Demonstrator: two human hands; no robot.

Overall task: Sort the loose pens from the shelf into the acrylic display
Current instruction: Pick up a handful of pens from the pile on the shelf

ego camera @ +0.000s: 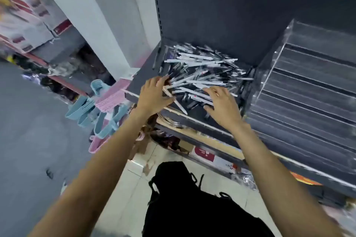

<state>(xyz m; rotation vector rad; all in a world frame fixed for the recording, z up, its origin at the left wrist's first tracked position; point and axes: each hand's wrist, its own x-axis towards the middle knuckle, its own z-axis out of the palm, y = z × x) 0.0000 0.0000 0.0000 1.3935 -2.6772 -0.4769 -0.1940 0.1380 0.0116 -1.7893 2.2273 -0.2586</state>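
Shelf (192,119): a dark store shelf runs from the middle of the frame to the right edge, with a dark back panel above it.
Acrylic display (300,86): a clear tiered rack with stepped rows stands on the shelf at the right of the frame; its rows look empty, though blur makes this uncertain.
Loose pens (200,71): a jumbled heap of white and dark pens lies on the shelf at centre frame, just left of the rack.
Left hand (154,96): at the heap's left edge, fingers curled around at least one pale pen that slants down toward the shelf's front lip.
Right hand (221,102): fingers spread and fairly straight, resting flat on the heap's near right side, gripping nothing.
Step in hand: gathering pens from the heap; sorting appears barely begun.
Next move: likely needs a few pens aligned in one direction, then carried right to a row.
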